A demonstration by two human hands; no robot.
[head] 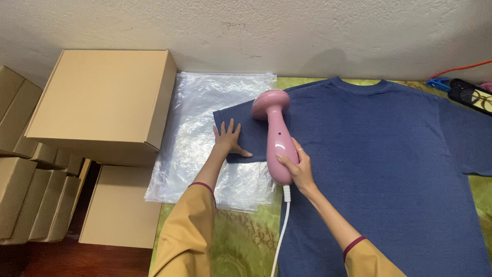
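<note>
A dark blue T-shirt [379, 164] lies flat on a green patterned cover [241, 241]. My left hand [228, 138] rests flat, fingers spread, on the shirt's left sleeve [241, 125], which overlaps a stack of clear plastic bags [200, 128]. My right hand [295, 166] grips the handle of a pink handheld garment steamer [277, 128]. Its round head sits on the shirt near the sleeve seam. A white cord [281, 225] runs from the steamer's base toward me.
Brown cardboard boxes [102, 97] are stacked at the left, with several flat ones [31, 200] beside them. A white wall [256, 31] runs along the back. A dark object, a blue clip [438, 83] and an orange cable [456, 68] lie at the far right.
</note>
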